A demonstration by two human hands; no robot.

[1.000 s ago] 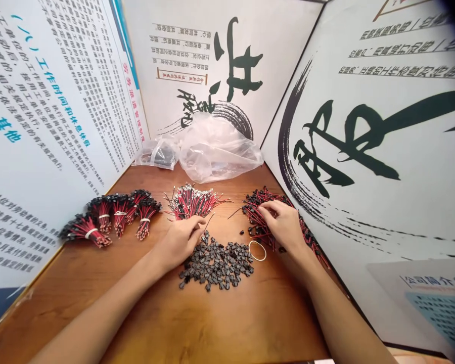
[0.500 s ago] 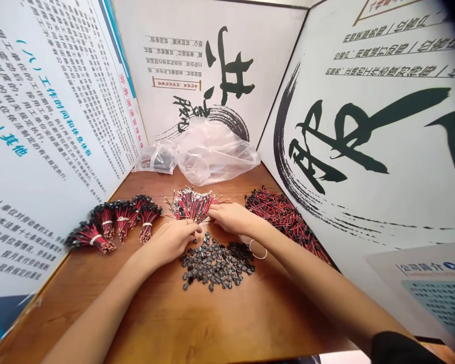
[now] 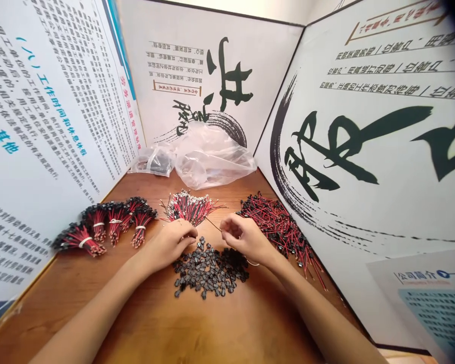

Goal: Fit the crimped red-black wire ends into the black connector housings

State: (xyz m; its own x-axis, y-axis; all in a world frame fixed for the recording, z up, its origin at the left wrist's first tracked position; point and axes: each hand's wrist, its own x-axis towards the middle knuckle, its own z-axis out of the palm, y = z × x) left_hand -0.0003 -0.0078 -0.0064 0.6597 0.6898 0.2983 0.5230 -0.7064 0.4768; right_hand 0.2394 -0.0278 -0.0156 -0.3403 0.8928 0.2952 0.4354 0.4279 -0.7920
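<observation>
My right hand [image 3: 242,237] pinches one end of a thin dark wire [image 3: 213,224], whose other end reaches toward a loose bundle of red and black wires [image 3: 189,207] with pale tips. Left of the wire, my left hand [image 3: 176,240] is closed, thumb against fingertips; whatever lies between them is too small to make out. Just below both hands, many small black plastic pieces [image 3: 208,270], like connector housings, are spread in a pile on the wooden table [image 3: 212,328].
Several tied bundles of red and black wires [image 3: 115,222] lie at the left. A heap of loose wires with black ends [image 3: 273,217] is at the right. Clear plastic bags [image 3: 212,162] stand at the back. Printed panels [image 3: 273,65] wall in the table.
My right hand has come away from the wire bundle, toward me and slightly right, drawing out a single wire. My left hand has shifted slightly nearer and left, still closed.
</observation>
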